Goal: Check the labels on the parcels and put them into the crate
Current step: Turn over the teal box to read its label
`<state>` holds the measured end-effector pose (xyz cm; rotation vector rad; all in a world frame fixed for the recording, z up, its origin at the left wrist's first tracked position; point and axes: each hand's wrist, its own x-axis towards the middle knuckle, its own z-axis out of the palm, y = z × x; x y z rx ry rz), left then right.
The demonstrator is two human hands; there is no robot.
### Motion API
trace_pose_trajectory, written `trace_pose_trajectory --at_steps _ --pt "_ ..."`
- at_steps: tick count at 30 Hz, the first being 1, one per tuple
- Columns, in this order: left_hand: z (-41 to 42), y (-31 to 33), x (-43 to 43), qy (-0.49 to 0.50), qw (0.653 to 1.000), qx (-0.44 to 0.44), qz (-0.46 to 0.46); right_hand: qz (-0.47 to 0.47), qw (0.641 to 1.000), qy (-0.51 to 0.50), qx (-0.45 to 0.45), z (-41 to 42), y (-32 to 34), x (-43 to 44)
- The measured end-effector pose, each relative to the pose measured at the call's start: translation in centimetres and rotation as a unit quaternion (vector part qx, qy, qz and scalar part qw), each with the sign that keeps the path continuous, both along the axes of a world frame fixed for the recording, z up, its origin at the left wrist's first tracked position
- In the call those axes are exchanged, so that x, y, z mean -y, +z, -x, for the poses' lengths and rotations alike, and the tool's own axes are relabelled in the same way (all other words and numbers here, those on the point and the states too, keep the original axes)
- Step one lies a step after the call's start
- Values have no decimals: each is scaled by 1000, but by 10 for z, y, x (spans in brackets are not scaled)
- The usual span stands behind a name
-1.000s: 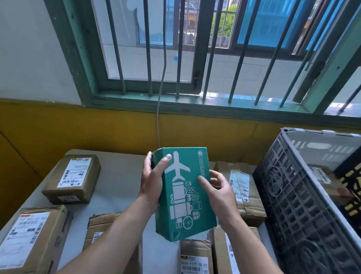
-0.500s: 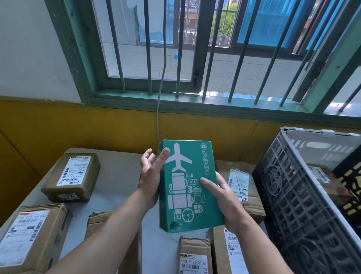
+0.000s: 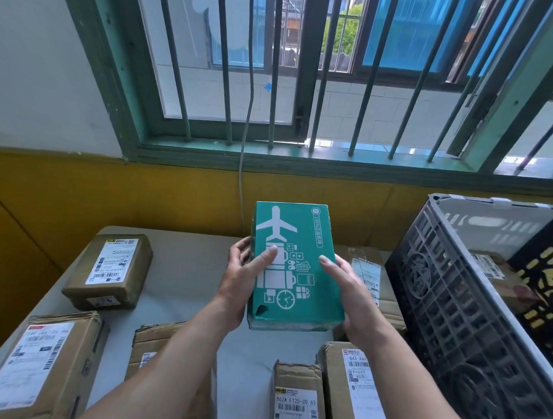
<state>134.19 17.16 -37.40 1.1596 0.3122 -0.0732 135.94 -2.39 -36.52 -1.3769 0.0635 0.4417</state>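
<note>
On the green parcel (image 3: 297, 273), "100%" print

Teal parcel (image 3: 298, 264) with white plane print, brown cardboard boxes (image 3: 107, 270), grey latticed crate (image 3: 448, 305)

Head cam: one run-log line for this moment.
step: label check | left hand: holds green box | right hand: holds green box | box: above table, airplane face to camera | crate: right, box not in yet
</note>
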Motion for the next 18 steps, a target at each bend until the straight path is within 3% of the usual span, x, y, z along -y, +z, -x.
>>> trace_pose_trajectory --at_steps 3,12,18 --pt "-2 4 -3 -8 1000 -4 18 -22 1000 14 2 1 -1 0" --pt "7 -6 -4 -142 988 9 -51 -23 997 -71 11 -9 -5 2" --pt "10 -8 -2 -138 990 27 -25 -33 996 -82 -10 -15 -3 3"
